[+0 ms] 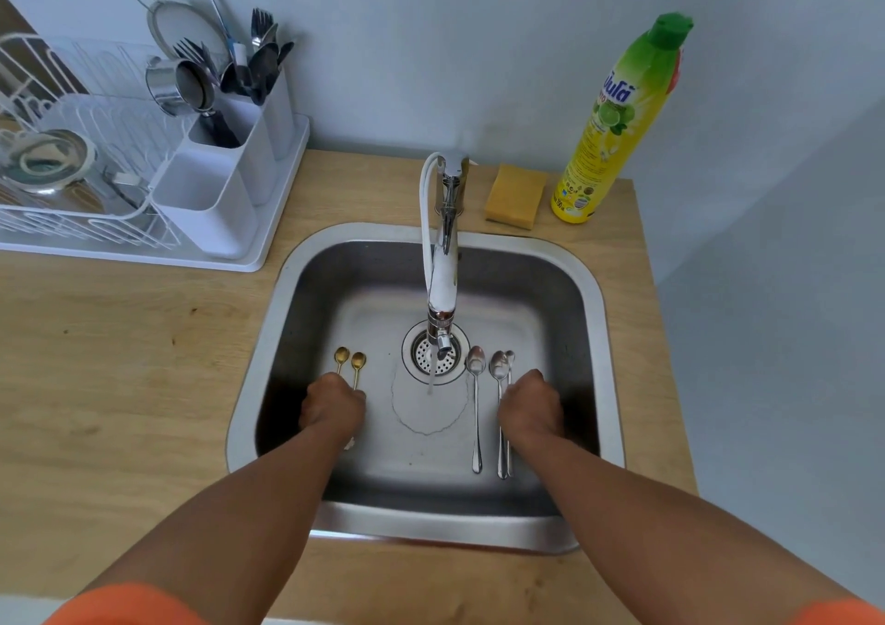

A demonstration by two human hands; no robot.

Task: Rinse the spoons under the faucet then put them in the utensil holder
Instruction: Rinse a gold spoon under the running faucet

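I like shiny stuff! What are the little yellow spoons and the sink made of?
The gold spoons look like metal with a gold-coloured finish, judging by their glint; real gold or a coating, I cannot tell. The sink looks like brushed stainless steel: grey, with dull reflections.

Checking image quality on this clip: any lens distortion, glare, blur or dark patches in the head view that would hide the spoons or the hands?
Head view: wide-angle bending bows the counter edges and dish rack; soft, even daylight; mild glare on the faucet; the sink walls fall dark near the left hand and right hand, so each grip is unreadable; gold spoons and silver spoons stay sharp.
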